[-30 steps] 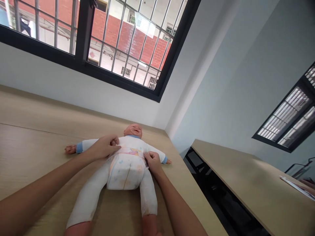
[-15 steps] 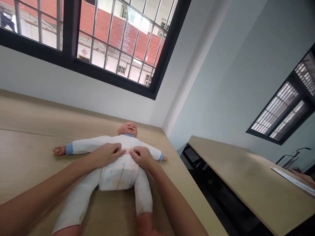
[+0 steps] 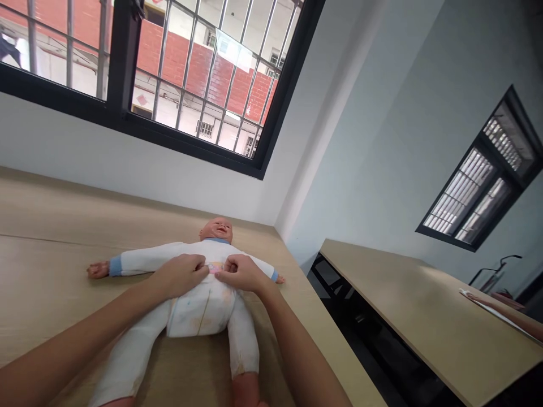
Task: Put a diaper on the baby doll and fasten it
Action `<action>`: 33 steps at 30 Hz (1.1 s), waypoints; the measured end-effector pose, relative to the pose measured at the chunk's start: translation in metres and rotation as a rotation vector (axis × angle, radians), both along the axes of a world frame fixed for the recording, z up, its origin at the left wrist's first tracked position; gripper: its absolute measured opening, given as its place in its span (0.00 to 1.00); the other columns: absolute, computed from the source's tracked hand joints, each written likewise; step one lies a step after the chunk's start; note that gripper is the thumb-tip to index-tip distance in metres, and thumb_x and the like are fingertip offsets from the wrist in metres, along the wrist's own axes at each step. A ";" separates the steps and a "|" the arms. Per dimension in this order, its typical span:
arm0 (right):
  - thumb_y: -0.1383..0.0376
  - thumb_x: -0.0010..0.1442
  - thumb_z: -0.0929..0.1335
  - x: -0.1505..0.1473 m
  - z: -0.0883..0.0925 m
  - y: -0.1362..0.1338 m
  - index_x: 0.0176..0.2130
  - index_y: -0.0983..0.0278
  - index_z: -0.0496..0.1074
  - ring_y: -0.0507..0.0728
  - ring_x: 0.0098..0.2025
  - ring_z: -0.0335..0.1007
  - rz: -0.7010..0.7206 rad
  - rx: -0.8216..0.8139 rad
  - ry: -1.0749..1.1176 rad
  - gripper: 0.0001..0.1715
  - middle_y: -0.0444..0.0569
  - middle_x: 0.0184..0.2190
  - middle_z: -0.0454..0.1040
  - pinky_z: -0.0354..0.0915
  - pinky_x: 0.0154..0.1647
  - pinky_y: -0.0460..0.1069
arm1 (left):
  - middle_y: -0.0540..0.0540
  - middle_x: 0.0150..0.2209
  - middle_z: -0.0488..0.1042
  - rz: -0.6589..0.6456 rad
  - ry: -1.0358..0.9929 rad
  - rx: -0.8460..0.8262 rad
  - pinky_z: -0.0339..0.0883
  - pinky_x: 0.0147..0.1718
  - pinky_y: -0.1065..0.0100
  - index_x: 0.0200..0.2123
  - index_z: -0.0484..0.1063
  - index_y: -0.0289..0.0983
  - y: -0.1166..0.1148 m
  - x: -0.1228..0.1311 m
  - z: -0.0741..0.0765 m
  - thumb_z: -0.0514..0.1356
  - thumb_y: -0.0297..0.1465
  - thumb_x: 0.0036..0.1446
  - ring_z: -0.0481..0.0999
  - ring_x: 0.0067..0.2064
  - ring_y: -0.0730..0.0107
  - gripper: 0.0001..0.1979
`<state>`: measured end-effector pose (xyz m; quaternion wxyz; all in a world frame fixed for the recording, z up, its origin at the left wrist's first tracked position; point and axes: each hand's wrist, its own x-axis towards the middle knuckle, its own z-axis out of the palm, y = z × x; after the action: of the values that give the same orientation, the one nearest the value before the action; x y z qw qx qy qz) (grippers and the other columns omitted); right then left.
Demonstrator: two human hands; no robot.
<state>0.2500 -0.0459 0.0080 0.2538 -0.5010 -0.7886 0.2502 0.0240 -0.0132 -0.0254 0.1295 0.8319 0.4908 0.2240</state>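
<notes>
A baby doll (image 3: 217,228) lies on its back with arms spread, dressed in white with blue cuffs and collar. Around its hips sits a white diaper (image 3: 199,311) with a pink patterned strip at the waist. At the left side of that strip my left hand (image 3: 185,272) is closed, thumb and fingers pinched on the diaper's waistband. My right hand (image 3: 242,272) pinches the waistband on the other side, its index finger curled. What lies right under the fingertips is partly hidden.
The doll rests on a wooden table (image 3: 46,294) against the wall below a barred window (image 3: 195,73). To the right, past a dark gap, stands a second table (image 3: 407,305). Another person's arm (image 3: 509,311) lies at its far right edge, by something white.
The view has shifted slightly, so the scene sits lower. My right hand has moved a little along the waistband, and more of the pink strip shows between my hands.
</notes>
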 end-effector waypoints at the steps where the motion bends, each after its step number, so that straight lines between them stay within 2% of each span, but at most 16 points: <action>1: 0.55 0.58 0.73 0.000 -0.001 0.001 0.28 0.62 0.66 0.51 0.29 0.60 0.000 0.003 0.017 0.18 0.40 0.27 0.67 0.54 0.28 0.46 | 0.46 0.27 0.71 -0.001 0.010 0.007 0.50 0.33 0.61 0.24 0.60 0.42 0.000 0.000 0.000 0.52 0.38 0.65 0.70 0.33 0.59 0.16; 7: 0.64 0.59 0.70 -0.002 -0.003 0.005 0.27 0.62 0.67 0.51 0.28 0.58 -0.027 0.034 0.041 0.11 0.39 0.24 0.66 0.54 0.28 0.46 | 0.44 0.29 0.73 0.037 0.086 0.019 0.55 0.35 0.59 0.24 0.61 0.42 0.001 -0.003 0.013 0.51 0.35 0.62 0.71 0.35 0.57 0.13; 9: 0.64 0.59 0.70 -0.001 -0.003 0.005 0.27 0.62 0.67 0.50 0.28 0.58 -0.038 0.032 0.036 0.10 0.39 0.23 0.65 0.53 0.28 0.46 | 0.43 0.28 0.72 0.114 0.126 -0.023 0.58 0.36 0.59 0.22 0.61 0.41 0.005 -0.017 0.019 0.56 0.35 0.58 0.72 0.34 0.56 0.13; 12: 0.66 0.59 0.70 0.000 -0.003 0.005 0.28 0.62 0.68 0.51 0.28 0.60 -0.063 0.034 0.021 0.09 0.39 0.24 0.67 0.54 0.29 0.46 | 0.42 0.24 0.69 0.297 0.211 -0.130 0.62 0.36 0.56 0.18 0.60 0.40 0.013 -0.049 0.028 0.64 0.32 0.43 0.73 0.32 0.51 0.13; 15: 0.69 0.58 0.69 0.003 -0.002 0.008 0.28 0.63 0.68 0.51 0.29 0.62 -0.092 0.021 0.011 0.07 0.40 0.24 0.69 0.55 0.30 0.47 | 0.42 0.24 0.72 0.412 0.242 -0.168 0.65 0.37 0.54 0.20 0.64 0.39 0.020 -0.076 0.037 0.66 0.30 0.36 0.74 0.34 0.48 0.11; 17: 0.71 0.57 0.69 0.006 -0.001 0.011 0.28 0.63 0.68 0.52 0.29 0.64 -0.114 0.010 0.004 0.07 0.40 0.24 0.70 0.56 0.31 0.47 | 0.40 0.29 0.77 0.371 0.205 -0.124 0.63 0.36 0.58 0.25 0.67 0.40 0.022 -0.081 0.044 0.65 0.32 0.39 0.75 0.36 0.50 0.09; 20: 0.74 0.56 0.68 0.012 0.003 0.012 0.28 0.63 0.70 0.52 0.30 0.64 -0.152 0.001 -0.004 0.07 0.40 0.25 0.71 0.56 0.31 0.46 | 0.43 0.35 0.80 0.173 0.102 -0.072 0.59 0.34 0.63 0.30 0.70 0.41 0.017 -0.066 0.049 0.61 0.40 0.51 0.75 0.36 0.56 0.09; 22: 0.72 0.58 0.67 0.013 0.007 0.010 0.29 0.63 0.70 0.52 0.29 0.64 -0.160 -0.019 -0.005 0.07 0.41 0.25 0.72 0.56 0.31 0.46 | 0.47 0.31 0.78 -0.006 0.023 -0.131 0.56 0.31 0.65 0.28 0.68 0.41 0.010 -0.049 0.047 0.59 0.47 0.56 0.72 0.33 0.61 0.15; 24: 0.67 0.61 0.70 0.012 0.011 0.005 0.29 0.63 0.71 0.52 0.29 0.65 -0.135 -0.057 0.005 0.07 0.42 0.24 0.73 0.56 0.30 0.46 | 0.50 0.26 0.72 -0.143 -0.039 -0.210 0.52 0.29 0.65 0.26 0.64 0.41 0.004 -0.034 0.040 0.62 0.49 0.54 0.67 0.30 0.64 0.19; 26: 0.60 0.59 0.74 0.008 0.015 -0.002 0.29 0.63 0.71 0.52 0.29 0.65 -0.111 -0.069 -0.004 0.13 0.42 0.25 0.73 0.57 0.29 0.46 | 0.52 0.24 0.68 -0.178 -0.070 -0.257 0.49 0.28 0.65 0.25 0.62 0.41 0.000 -0.025 0.030 0.65 0.48 0.50 0.62 0.28 0.66 0.19; 28: 0.56 0.54 0.78 0.002 0.018 -0.007 0.28 0.63 0.72 0.53 0.30 0.67 -0.107 -0.042 -0.042 0.17 0.43 0.26 0.74 0.56 0.29 0.47 | 0.53 0.23 0.65 -0.157 -0.091 -0.272 0.47 0.28 0.65 0.25 0.61 0.42 0.000 -0.023 0.022 0.66 0.47 0.48 0.59 0.28 0.66 0.19; 33: 0.70 0.52 0.72 -0.010 0.019 -0.012 0.24 0.63 0.72 0.53 0.29 0.66 -0.144 0.054 -0.126 0.08 0.44 0.24 0.74 0.57 0.31 0.48 | 0.53 0.23 0.65 -0.135 -0.123 -0.288 0.47 0.29 0.65 0.25 0.63 0.42 0.006 -0.028 0.012 0.67 0.47 0.47 0.60 0.28 0.66 0.19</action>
<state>0.2397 -0.0577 0.0266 0.2346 -0.5640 -0.7715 0.1782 -0.0037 -0.0068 -0.0138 0.2920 0.8207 0.4518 0.1925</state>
